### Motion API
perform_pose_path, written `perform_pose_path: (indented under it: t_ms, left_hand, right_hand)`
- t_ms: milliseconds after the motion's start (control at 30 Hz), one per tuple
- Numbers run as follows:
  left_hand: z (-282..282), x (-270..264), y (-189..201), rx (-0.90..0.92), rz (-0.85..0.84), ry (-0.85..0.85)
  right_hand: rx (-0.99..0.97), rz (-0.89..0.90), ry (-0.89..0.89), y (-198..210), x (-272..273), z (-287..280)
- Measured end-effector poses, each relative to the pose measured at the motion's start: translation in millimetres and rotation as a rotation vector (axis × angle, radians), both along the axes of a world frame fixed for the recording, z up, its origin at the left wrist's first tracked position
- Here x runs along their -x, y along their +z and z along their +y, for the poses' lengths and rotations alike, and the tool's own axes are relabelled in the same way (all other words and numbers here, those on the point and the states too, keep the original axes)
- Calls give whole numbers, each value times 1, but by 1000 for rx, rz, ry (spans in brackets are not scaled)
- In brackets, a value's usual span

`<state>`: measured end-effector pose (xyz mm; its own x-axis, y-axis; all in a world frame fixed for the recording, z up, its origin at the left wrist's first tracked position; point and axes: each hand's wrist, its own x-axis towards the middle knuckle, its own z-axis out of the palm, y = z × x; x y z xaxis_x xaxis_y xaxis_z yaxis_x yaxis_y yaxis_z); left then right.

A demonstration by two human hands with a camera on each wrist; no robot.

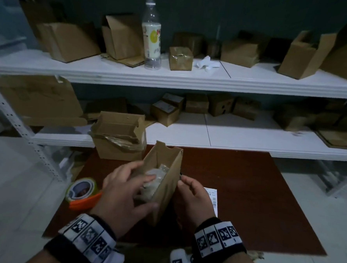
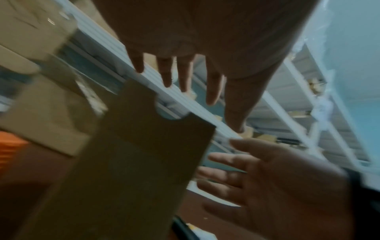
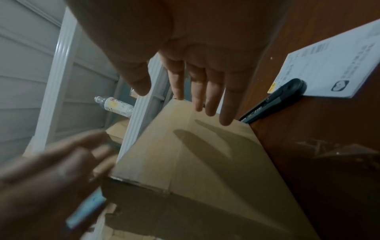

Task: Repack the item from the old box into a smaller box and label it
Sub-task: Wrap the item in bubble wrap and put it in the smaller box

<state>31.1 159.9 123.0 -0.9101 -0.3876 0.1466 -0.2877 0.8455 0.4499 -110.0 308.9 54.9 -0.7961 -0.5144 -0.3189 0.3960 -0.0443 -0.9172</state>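
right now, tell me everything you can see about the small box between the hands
The small box is plain brown cardboard, narrow and tall, standing tilted on the dark red mat. Its top is open, and the far flap stands up with a rounded notch in its edge. A bubble-wrapped item sits inside. The left hand has its fingers spread over the opening and near side; the right hand is at the other side, fingers straight, though contact is hard to confirm.
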Motion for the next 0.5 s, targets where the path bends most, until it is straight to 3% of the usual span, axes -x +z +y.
perform_pose_path:
  t_ms: [200, 333, 500]
  left_hand:
    - [-14, -11, -24, -490, 38, 134]
    - [-4, -10, -34, -609, 66, 155]
    - [12, -5, -35, -609, 57, 150]
  right_hand:
    - [-53, 61, 80, -4, 1, 1]
    - [-48, 97, 119, -2, -2, -1]
    - [-81, 136, 169, 9, -2, 6]
